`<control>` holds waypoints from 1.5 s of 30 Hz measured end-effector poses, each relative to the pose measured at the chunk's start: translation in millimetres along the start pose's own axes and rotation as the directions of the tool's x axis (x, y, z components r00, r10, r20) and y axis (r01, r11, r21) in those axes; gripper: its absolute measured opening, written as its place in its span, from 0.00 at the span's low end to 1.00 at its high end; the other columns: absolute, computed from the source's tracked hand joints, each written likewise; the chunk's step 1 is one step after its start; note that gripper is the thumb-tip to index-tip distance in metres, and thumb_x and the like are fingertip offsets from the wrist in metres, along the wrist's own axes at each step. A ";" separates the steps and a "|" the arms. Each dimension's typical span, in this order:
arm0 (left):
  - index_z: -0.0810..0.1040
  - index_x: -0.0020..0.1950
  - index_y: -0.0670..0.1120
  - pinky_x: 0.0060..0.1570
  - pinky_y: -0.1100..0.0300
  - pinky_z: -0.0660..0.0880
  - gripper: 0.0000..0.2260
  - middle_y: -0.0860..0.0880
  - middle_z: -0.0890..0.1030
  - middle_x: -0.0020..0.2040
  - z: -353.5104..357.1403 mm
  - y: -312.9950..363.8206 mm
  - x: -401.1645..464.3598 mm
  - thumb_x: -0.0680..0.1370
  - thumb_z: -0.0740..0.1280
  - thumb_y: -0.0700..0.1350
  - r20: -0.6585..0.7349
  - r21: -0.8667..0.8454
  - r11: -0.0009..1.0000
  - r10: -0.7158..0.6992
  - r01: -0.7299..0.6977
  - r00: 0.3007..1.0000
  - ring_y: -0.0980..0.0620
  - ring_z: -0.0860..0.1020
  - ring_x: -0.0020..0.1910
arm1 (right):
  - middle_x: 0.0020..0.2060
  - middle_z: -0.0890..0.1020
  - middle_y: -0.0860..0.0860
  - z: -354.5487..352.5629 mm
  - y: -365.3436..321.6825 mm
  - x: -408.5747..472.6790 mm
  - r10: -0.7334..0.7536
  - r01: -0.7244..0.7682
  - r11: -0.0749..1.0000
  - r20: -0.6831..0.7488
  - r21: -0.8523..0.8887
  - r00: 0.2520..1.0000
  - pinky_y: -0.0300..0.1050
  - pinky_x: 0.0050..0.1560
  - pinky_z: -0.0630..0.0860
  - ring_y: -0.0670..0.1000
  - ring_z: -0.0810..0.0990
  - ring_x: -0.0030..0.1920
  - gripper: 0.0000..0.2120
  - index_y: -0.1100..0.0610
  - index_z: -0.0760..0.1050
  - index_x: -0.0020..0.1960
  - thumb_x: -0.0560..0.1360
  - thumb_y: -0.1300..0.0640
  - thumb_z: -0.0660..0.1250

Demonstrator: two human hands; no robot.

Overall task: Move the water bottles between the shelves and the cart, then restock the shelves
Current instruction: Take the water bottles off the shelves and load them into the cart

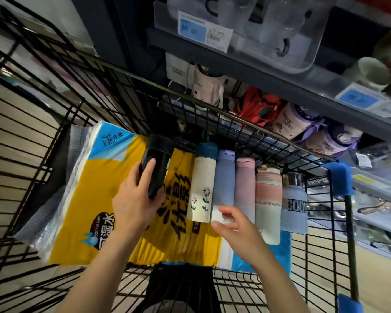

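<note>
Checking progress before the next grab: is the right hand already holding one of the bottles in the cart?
No. The right hand hovers open-fingered over the blue bottle, gripping nothing; only the left hand holds the black bottle.

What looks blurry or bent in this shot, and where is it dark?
Head view: the right hand is smeared by motion blur, while the left hand on the black bottle is sharper; the cart wires bow from wide-angle distortion; the shelf edge is dim, its price tag soft.
</note>
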State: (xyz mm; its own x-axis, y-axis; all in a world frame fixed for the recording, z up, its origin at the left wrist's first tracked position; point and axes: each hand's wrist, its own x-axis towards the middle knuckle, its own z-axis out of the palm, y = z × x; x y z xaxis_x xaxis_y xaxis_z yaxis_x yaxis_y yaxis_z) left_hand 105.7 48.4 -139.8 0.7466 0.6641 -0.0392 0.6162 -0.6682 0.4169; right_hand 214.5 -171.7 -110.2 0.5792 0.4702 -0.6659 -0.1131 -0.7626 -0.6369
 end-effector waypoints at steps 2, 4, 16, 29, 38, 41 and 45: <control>0.69 0.73 0.47 0.30 0.51 0.76 0.37 0.36 0.74 0.66 -18.2 -25.7 -11.5 0.67 0.80 0.48 -0.047 0.106 0.994 0.032 -0.027 0.998 0.33 0.79 0.51 | 0.66 0.71 0.46 6.3 -7.3 25.2 0.000 -0.008 0.994 -0.071 -0.112 0.998 0.45 0.58 0.70 0.49 0.71 0.65 0.24 0.45 0.65 0.70 0.76 0.43 0.66; 0.69 0.73 0.47 0.31 0.48 0.77 0.34 0.36 0.74 0.66 -32.6 -44.7 -18.8 0.71 0.76 0.52 -0.081 0.164 0.986 0.044 -0.030 0.996 0.32 0.78 0.52 | 0.68 0.67 0.52 18.2 -9.1 56.2 -0.041 -0.003 0.973 -0.186 -0.230 0.982 0.49 0.62 0.69 0.56 0.66 0.69 0.30 0.49 0.61 0.73 0.75 0.40 0.64; 0.69 0.75 0.50 0.48 0.39 0.76 0.26 0.31 0.70 0.69 -30.0 -51.3 -26.7 0.78 0.68 0.52 -0.039 0.315 0.948 0.060 -0.045 0.997 0.29 0.70 0.64 | 0.60 0.75 0.66 74.4 -6.8 113.2 -0.294 0.038 0.882 -0.486 -0.469 0.823 0.64 0.60 0.73 0.67 0.74 0.62 0.37 0.69 0.72 0.65 0.67 0.43 0.67; 0.76 0.69 0.53 0.40 0.44 0.76 0.36 0.36 0.68 0.73 -34.0 -48.2 -26.6 0.62 0.82 0.49 0.057 0.312 0.946 0.072 -0.087 0.996 0.32 0.68 0.61 | 0.73 0.53 0.65 91.3 -42.5 119.5 -0.156 -0.164 0.717 -0.385 -0.678 0.910 0.50 0.62 0.69 0.63 0.63 0.68 0.45 0.47 0.41 0.78 0.74 0.42 0.68; 0.76 0.69 0.54 0.32 0.52 0.71 0.40 0.36 0.68 0.72 -38.5 -46.9 -26.2 0.59 0.83 0.43 0.116 0.324 0.944 0.034 -0.070 0.993 0.30 0.71 0.58 | 0.74 0.53 0.58 85.5 -57.5 110.6 0.038 -0.162 0.939 -0.378 -0.302 0.925 0.53 0.63 0.71 0.62 0.61 0.70 0.47 0.43 0.42 0.77 0.72 0.54 0.71; 0.76 0.69 0.53 0.31 0.51 0.73 0.39 0.35 0.69 0.72 -44.1 -48.1 -26.7 0.59 0.83 0.42 0.117 0.301 0.951 0.040 -0.074 0.992 0.28 0.74 0.56 | 0.75 0.54 0.57 93.0 -56.1 90.1 0.008 -0.086 0.971 -0.329 -0.222 0.944 0.54 0.62 0.72 0.62 0.64 0.70 0.48 0.39 0.41 0.77 0.72 0.53 0.72; 0.76 0.70 0.53 0.37 0.45 0.76 0.38 0.34 0.70 0.71 -49.1 -50.1 -29.3 0.61 0.82 0.45 0.101 0.315 0.947 0.027 -0.058 0.995 0.28 0.75 0.56 | 0.73 0.55 0.53 119.9 -46.0 59.7 -0.076 0.036 0.985 -0.241 -0.166 0.968 0.50 0.57 0.75 0.59 0.68 0.66 0.46 0.35 0.45 0.75 0.72 0.57 0.71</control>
State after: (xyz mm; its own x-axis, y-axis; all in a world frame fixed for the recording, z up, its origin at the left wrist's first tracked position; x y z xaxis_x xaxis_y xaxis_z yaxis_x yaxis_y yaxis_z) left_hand 40.7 78.9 -114.9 0.7845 0.6086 -0.1192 0.6196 -0.7770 0.1114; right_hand 157.5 -55.2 -167.2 0.7636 0.4059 -0.5022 0.0434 -0.8082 -0.5873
